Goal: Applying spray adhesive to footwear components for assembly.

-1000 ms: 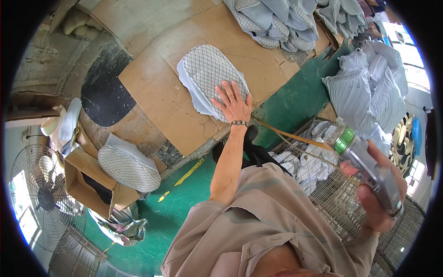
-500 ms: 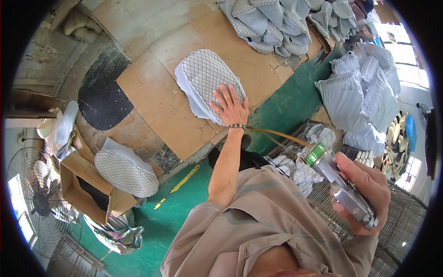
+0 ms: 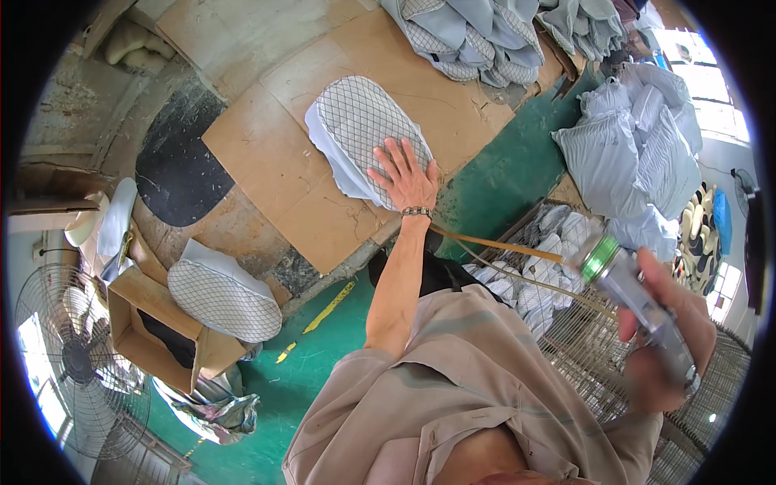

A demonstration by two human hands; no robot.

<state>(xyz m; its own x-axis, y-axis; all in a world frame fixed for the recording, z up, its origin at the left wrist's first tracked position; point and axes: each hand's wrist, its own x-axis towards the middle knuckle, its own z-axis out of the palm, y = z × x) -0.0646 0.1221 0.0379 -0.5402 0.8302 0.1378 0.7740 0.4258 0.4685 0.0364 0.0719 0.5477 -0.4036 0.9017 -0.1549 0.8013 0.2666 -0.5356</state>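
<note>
On the cardboard (image 3: 267, 153) of the worktable lies an oval pad (image 3: 356, 113) with a dark diamond pattern, and pale grey fabric sticks out along its left side. My left hand (image 3: 408, 178) rests flat on the pad's near end, fingers spread, with a bracelet at the wrist. At the right, away from the table, my right hand (image 3: 675, 323) is wrapped round a silver metal hand tool with a green collar (image 3: 634, 295). Motion blurs the tool, so its exact kind is unclear. A tan hose (image 3: 509, 245) runs beside the collar; where it joins is not plain.
A similar patterned pad (image 3: 222, 299) leans by a cardboard box (image 3: 153, 331) at the left, near a wire fan (image 3: 77, 364). Grey fabric pieces (image 3: 477, 40) are heaped at the far side. White sacks (image 3: 634, 153) and a wire basket (image 3: 558, 234) stand at the right.
My right hand has moved outward to the right with the metal tool, and the hose has shifted with it. My left hand stays on the pad; the view has shifted slightly.
</note>
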